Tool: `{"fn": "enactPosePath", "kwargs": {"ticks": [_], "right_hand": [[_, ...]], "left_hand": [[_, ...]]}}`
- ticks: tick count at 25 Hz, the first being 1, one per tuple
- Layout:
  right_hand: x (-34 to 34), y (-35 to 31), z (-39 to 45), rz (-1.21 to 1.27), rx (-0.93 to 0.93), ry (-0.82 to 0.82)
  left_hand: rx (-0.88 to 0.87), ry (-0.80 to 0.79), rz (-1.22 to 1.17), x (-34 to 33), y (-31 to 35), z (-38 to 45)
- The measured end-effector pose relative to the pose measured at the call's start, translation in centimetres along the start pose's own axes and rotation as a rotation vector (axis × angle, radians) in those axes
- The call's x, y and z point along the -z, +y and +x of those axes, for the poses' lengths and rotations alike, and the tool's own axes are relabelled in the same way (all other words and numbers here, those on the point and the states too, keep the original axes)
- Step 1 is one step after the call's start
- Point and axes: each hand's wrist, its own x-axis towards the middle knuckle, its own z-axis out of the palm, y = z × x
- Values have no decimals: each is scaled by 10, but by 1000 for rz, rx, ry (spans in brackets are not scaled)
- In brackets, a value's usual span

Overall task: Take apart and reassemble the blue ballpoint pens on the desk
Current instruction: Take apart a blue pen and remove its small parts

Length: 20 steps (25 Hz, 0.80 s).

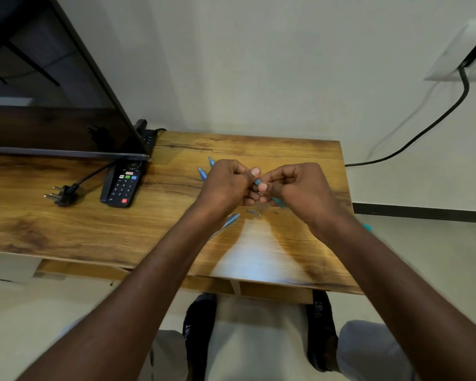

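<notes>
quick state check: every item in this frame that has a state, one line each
left hand: closed on held pen, above desk
right hand: closed on same pen
held pen: gripped between both hands, mostly hidden
pens behind left hand: lying on desk, partly hidden
pen under left wrist: lying on desk
small loose parts: lying on desk, untouched
remote: lying face up
power plug: unplugged, on desk
TV: screen dark

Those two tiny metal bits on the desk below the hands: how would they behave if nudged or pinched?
The small metal pieces look short and cylindrical, so probably apt to roll on the glossy desk. Their tiny size suggests they are light, fiddly to pinch and easily lost.
</notes>
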Motion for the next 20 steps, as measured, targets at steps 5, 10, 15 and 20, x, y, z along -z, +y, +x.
{"fn": "enactPosePath", "kwargs": {"ticks": [5, 10, 15, 20], "right_hand": [[0, -2, -3, 42, -40, -13], [1, -1, 0, -27, -24, -20], [3, 1, -1, -3, -29, -12], [1, 1, -1, 126, -59, -14]], "left_hand": [[47, 8, -66, -1, 1, -3], [103, 10, -141, -2, 2, -5], [87, 64, -268, 6, 7, -4], [233, 22, -532, 17, 6, 3]]}}
